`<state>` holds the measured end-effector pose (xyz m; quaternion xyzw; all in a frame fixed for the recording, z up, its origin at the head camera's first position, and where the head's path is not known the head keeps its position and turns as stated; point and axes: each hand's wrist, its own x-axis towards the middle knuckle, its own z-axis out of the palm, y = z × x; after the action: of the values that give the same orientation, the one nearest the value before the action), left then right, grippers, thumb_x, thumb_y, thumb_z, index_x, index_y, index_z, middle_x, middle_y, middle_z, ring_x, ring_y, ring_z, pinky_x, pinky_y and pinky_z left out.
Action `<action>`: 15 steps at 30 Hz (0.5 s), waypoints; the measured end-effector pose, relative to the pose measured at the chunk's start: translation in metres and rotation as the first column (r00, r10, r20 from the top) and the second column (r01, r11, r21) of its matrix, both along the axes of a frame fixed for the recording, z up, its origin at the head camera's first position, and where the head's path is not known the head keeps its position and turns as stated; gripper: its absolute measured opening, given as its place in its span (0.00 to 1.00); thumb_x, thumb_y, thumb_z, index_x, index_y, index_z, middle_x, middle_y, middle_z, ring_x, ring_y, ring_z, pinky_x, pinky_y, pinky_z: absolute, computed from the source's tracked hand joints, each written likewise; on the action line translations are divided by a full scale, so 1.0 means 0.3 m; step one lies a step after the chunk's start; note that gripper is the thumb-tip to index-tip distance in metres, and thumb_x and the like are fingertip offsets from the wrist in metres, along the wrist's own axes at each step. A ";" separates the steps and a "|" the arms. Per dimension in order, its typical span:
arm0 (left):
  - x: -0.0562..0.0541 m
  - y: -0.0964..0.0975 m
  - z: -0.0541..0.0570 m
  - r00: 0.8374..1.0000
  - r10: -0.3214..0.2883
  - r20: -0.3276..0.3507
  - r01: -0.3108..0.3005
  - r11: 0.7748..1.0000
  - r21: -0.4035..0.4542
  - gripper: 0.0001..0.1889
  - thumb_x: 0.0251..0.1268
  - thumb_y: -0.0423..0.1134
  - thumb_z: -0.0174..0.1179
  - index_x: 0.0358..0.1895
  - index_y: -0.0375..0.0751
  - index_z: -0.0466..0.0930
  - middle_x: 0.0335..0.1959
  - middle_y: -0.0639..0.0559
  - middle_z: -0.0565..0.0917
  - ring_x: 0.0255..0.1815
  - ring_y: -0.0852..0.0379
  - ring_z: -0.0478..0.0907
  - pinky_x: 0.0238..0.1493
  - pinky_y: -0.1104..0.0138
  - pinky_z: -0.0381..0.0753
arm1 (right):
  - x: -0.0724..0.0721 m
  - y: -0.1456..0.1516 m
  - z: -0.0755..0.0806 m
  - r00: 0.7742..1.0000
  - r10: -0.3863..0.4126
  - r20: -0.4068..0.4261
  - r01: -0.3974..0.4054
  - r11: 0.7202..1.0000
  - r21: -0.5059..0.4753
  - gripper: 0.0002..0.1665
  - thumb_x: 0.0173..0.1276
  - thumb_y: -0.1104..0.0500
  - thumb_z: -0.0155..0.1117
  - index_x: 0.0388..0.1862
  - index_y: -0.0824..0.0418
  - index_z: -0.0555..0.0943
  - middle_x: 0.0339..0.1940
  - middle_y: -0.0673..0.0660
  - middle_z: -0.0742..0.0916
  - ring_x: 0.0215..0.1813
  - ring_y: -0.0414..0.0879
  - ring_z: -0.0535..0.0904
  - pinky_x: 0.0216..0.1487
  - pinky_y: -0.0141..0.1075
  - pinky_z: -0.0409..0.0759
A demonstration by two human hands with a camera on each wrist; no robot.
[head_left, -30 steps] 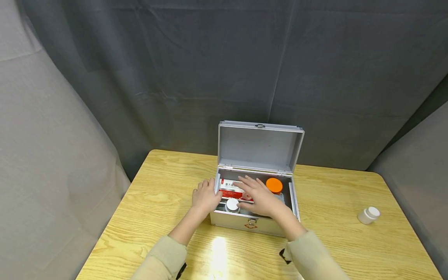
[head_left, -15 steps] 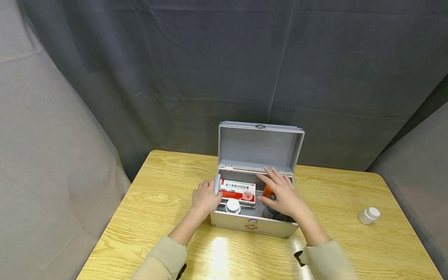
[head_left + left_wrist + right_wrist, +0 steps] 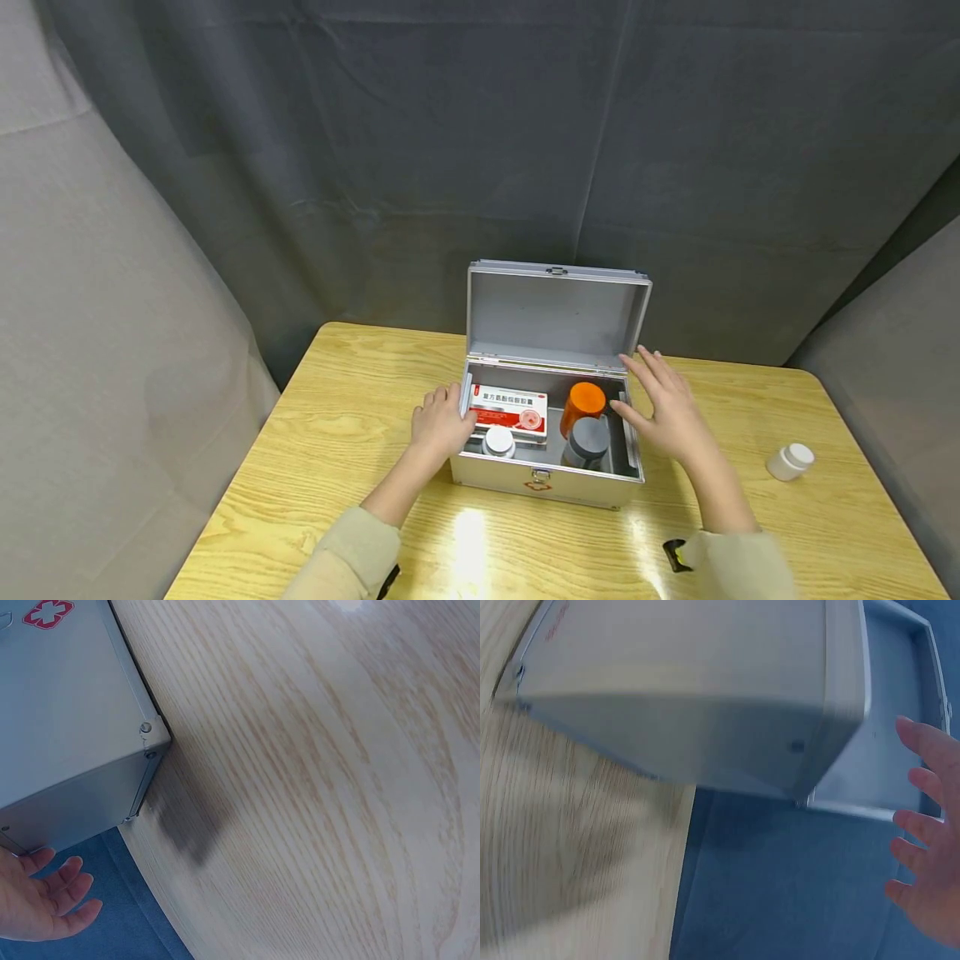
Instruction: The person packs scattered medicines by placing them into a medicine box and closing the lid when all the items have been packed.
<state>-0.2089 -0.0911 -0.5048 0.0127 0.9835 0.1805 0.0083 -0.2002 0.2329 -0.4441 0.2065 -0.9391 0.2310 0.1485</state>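
Observation:
A silver first aid box [image 3: 532, 485] stands with its lid [image 3: 555, 321] raised. My left hand [image 3: 442, 427] holds its left rim, thumb over the edge and fingers along the outside. In the left wrist view the fingers [image 3: 66, 896] curve loosely beside the side wall. My right hand [image 3: 670, 417] is over the right side of the box, fingers spread and holding nothing. Inside lie a red and white medicine carton [image 3: 510, 408], a white-capped bottle [image 3: 498, 442], an orange-capped bottle [image 3: 582, 404] and a grey-capped jar [image 3: 588, 440].
A small white pill bottle [image 3: 790, 462] lies tilted on the wooden table [image 3: 360, 400], to the right of the box. Dark grey cloth [image 3: 420, 167] hangs behind the table, with lighter cloth [image 3: 112, 333] at the left.
My right hand has moved right, from over the box's middle to its right rim, uncovering the carton, the orange-capped bottle and the grey-capped jar. My left hand has stayed put.

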 end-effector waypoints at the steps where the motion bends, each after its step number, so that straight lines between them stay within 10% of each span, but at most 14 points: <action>1: 0.000 0.000 0.000 1.000 -0.001 -0.002 0.001 1.000 0.000 0.28 0.63 0.52 0.48 0.63 0.40 0.62 0.58 0.40 0.70 0.60 0.43 0.64 0.52 0.50 0.66 | 0.000 0.013 -0.001 1.000 -0.013 -0.004 0.013 1.000 -0.008 0.39 0.57 0.54 0.66 0.66 0.58 0.63 0.68 0.69 0.62 0.69 0.67 0.51 0.63 0.63 0.45; 15: 0.003 0.001 0.005 1.000 0.002 -0.002 -0.002 1.000 -0.005 0.28 0.62 0.52 0.49 0.61 0.40 0.63 0.58 0.39 0.69 0.59 0.43 0.65 0.52 0.50 0.67 | 0.016 0.216 -0.041 0.977 -0.215 0.003 0.214 0.975 -0.062 0.37 0.61 0.55 0.62 0.67 0.64 0.60 0.68 0.73 0.58 0.67 0.71 0.50 0.61 0.65 0.46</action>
<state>-0.2079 -0.0908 -0.5032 0.0119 0.9840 0.1778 0.0070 -0.1955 0.2978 -0.4563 0.0997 -0.9480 0.2423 0.1808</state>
